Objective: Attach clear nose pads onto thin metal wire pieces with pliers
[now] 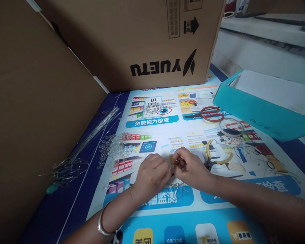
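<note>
My left hand [152,173] is closed, with its fingertips hidden from the camera; what it pinches is not visible. Close beside it, my right hand [191,169] pinches a thin wire, only a bit of which shows at its fingertips. Just below both hands lie clear beads with thin wires [177,186] sticking out. A spread pile of clear beads [118,149] lies left of my left hand. Yellow-handled pliers [220,161] rest just beyond my right wrist, their jaws partly hidden by it.
Red-handled scissors [212,114] and a coil of clear line [231,127] lie farther back. A bundle of thin wires [91,135] is at the left. Cardboard walls [152,44] stand behind and left; a teal box [264,108] sits at right. More small clear pieces [152,107] lie at the back.
</note>
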Tool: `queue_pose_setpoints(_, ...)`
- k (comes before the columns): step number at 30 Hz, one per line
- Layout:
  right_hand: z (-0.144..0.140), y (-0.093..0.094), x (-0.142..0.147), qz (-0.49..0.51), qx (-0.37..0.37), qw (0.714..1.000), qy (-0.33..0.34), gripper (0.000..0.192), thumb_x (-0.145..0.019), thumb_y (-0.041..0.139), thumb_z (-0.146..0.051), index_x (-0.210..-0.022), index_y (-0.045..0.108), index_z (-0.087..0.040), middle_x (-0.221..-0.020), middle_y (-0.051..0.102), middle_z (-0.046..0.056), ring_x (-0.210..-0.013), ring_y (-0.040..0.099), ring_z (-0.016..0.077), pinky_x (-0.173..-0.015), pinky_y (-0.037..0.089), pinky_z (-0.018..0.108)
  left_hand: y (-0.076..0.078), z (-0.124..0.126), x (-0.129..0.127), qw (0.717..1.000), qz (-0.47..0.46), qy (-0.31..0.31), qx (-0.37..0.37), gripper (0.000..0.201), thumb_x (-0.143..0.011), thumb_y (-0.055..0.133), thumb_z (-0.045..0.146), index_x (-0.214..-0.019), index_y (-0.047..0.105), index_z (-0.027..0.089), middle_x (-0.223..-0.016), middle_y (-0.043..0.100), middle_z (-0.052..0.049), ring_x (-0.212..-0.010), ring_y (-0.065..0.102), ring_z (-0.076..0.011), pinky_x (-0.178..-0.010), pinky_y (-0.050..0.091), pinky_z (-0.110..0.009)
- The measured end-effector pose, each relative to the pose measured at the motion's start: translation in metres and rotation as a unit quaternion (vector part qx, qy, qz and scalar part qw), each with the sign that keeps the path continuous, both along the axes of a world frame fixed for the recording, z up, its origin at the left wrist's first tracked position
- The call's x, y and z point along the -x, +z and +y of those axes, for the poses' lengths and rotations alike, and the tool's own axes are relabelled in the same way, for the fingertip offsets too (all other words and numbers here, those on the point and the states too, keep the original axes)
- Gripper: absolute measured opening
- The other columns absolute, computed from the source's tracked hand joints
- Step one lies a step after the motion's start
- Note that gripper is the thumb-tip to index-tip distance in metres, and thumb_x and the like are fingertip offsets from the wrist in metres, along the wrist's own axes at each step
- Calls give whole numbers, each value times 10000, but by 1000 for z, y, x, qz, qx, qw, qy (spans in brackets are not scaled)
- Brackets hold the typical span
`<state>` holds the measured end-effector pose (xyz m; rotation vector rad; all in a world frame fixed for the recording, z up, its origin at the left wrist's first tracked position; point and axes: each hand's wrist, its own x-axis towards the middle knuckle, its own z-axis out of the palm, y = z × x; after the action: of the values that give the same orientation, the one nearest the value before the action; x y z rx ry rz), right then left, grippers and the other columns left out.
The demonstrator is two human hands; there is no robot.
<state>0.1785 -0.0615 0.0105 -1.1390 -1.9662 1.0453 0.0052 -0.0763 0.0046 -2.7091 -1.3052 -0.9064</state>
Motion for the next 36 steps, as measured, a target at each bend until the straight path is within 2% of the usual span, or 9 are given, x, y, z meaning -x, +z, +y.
queue_pose_setpoints(7, -1, 1, 0, -13, -19, 1000, 3, 224, -681, 473, -70, -857, 432, -201, -655, 446, -56, -579, 434, 80, -545, 338, 198, 5, 0, -1, 999, 11, 0, 35, 203, -841, 485, 162, -650, 553, 155, -604, 474, -12, -628, 406, -132, -596, 316, -295)
queue_pose_setpoints(13, -1, -1, 0, 4, -1, 1000, -8, 190, -693, 476, -83, -827, 430, -209, -636, 436, -64, -567, 435, 73, -534, 340, 186, 13, 1, 10, 991, -12, -70, 117, 161, -860, 435, 128, -925, 577, 166, -779, 595, -45, -762, 500, -161, -708, 390, -327)
queue_pose_setpoints(17, 0, 0, -1, 8, 16, 1000, -12, 170, -700, 480, -99, -814, 426, -213, -630, 437, -66, -559, 432, 72, -521, 345, 183, 16, -2, 13, 988, -20, -98, 119, 234, -864, 413, 124, -1050, 548, 165, -882, 605, -71, -818, 513, -175, -718, 412, -339)
queue_pose_setpoints(23, 0, 2, -1, 17, 22, 1000, -2, 157, -703, 477, -106, -798, 411, -212, -645, 431, -59, -565, 419, 77, -514, 341, 187, 9, -4, 10, 994, -70, -49, 72, 217, -854, 450, 140, -1010, 598, 170, -725, 533, -36, -699, 480, -140, -608, 401, -276)
queue_pose_setpoints(30, 0, 2, -1, 19, 13, 1000, 3, 161, -696, 474, -102, -794, 407, -211, -648, 417, -55, -566, 406, 81, -520, 333, 197, 10, -5, 8, 992, -104, -45, 56, 103, -822, 499, 97, -810, 583, 155, -669, 547, -24, -632, 462, -126, -580, 385, -268)
queue_pose_setpoints(32, 1, 2, -1, 21, 11, 1000, 0, 160, -694, 474, -101, -789, 407, -210, -641, 416, -55, -562, 404, 82, -520, 332, 198, 9, -4, 9, 991, -104, -65, 59, 123, -824, 494, 85, -846, 587, 162, -708, 577, -32, -668, 489, -132, -607, 408, -273)
queue_pose_setpoints(36, 1, 3, -1, 23, 26, 999, -3, 150, -701, 473, -113, -792, 406, -211, -637, 418, -56, -558, 404, 83, -517, 333, 199, 8, -4, 15, 984, -85, -126, 94, 263, -830, 472, 67, -1046, 569, 180, -919, 619, -77, -840, 534, -163, -722, 459, -312)
